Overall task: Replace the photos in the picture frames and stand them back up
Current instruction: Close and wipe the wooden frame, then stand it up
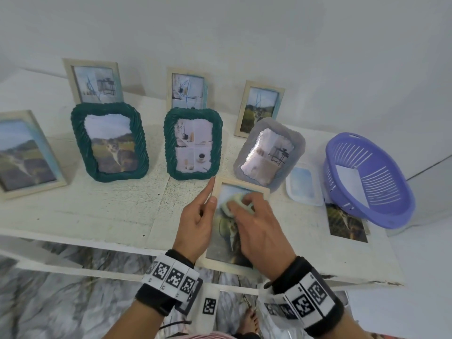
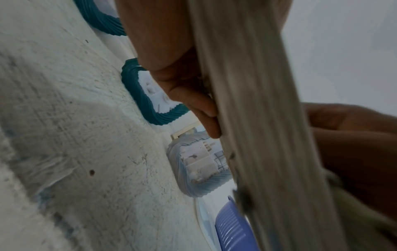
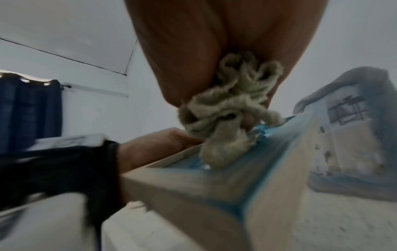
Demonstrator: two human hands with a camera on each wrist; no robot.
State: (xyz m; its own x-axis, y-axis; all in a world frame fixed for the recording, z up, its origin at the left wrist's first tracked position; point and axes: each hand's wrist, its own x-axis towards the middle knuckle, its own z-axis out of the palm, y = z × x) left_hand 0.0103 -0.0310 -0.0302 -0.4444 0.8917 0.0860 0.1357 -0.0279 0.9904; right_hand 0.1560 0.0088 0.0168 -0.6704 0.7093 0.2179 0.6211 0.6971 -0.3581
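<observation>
A light wooden picture frame (image 1: pixel 241 185) with a landscape photo behind its glass is held tilted over the white table's front edge. My left hand (image 1: pixel 208 198) grips its left side, thumb on the front and index finger stretched along the edge. In the left wrist view the fingers (image 2: pixel 193 96) curl behind the frame's side (image 2: pixel 257 118). My right hand (image 1: pixel 244 204) holds a crumpled pale green cloth (image 1: pixel 231 204) pressed on the glass near the top. In the right wrist view the cloth (image 3: pixel 225 117) is bunched under my fingers on the frame (image 3: pixel 193 186).
Two green wicker frames (image 1: pixel 110 140) (image 1: pixel 193 145) and a grey one (image 1: pixel 269 152) stand just behind. Several wooden frames stand further back and at the left (image 1: pixel 27 155). At the right are a clear plastic box (image 1: pixel 303 184), a purple basket (image 1: pixel 369 177) and a loose photo (image 1: pixel 347 223).
</observation>
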